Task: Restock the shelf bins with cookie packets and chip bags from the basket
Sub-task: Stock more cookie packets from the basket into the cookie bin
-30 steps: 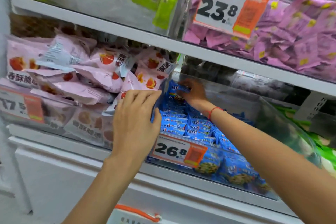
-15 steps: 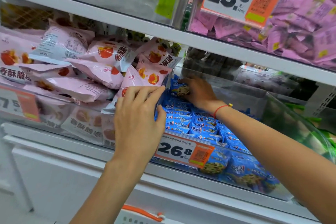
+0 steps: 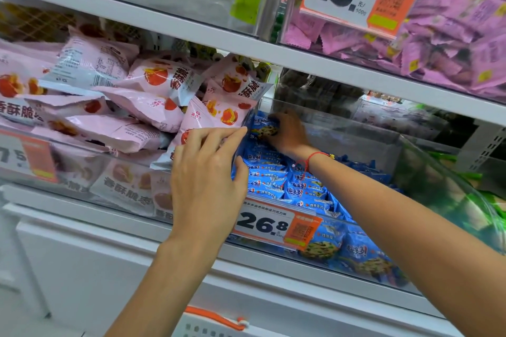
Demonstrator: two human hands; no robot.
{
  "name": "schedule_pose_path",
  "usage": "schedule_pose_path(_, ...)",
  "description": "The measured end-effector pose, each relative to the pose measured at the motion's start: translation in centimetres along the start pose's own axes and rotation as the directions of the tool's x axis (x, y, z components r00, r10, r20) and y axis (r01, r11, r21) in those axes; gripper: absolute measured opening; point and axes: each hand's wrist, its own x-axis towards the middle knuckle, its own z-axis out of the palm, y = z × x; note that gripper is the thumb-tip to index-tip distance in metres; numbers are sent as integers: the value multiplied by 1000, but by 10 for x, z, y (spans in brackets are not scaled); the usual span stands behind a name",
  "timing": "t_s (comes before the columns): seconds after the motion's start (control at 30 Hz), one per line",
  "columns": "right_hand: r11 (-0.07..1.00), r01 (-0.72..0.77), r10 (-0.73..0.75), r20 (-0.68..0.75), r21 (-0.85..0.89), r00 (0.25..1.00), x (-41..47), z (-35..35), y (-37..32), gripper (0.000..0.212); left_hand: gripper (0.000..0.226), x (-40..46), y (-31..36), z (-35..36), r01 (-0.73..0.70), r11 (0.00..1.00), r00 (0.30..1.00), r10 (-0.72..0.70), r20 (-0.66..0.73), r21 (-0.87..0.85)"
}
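Inside the clear bin [image 3: 356,128], blue cookie packet [image 3: 264,128] under right hand [image 3: 287,131] grip (fingers curled round it).

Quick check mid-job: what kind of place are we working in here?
Most likely a shop's snack aisle: white shelves carry clear plastic bins of blue cookie packets and pink snack bags, each fronted by orange-and-white price tags reading 26.8 and 23.8.
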Motion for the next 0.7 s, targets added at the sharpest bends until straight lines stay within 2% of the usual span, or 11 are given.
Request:
schedule_pose_path(0.07,1000,16,-16,21,5,1000,-2,-2,0,46,42,0,0,0,4,1000,1000,-4,0,-5)
schedule_pose_path(0.2,933,130,-146,-24,-336,989,-6,-2,3,35,42,-1,0,0,-1,1000,1000,1,0,-5)
schedule_pose_path(0.27,913,141,-176,-58,-383,983,-7,0,1,33,43,-1,-1,0,-1,1000,1000,1,0,-6)
schedule_pose_path(0.37,959,114,-128,-39,-258,991,-8,0,-3,39,42,-1,-1,1,-3,1000,1000,3,-4,-5)
schedule_pose_path(0.47,995,51,-49,29,-88,998,-9,-8,-5,48,41,-1,-1,1,-5,1000,1000,5,-3,3)
schedule_pose_path(0.53,999,18,-14,89,-45,996,-15,-17,-6,54,40,-2,-1,1,-13,1000,1000,12,4,8)
schedule_pose_path(0.6,1000,23,-22,115,-9,993,-28,-31,-7,55,41,-2,-1,0,-21,999,1000,21,15,25)
schedule_pose_path(0.7,993,66,-79,132,97,988,-65,-57,-16,45,39,-3,0,-2,-35,996,998,31,50,88)
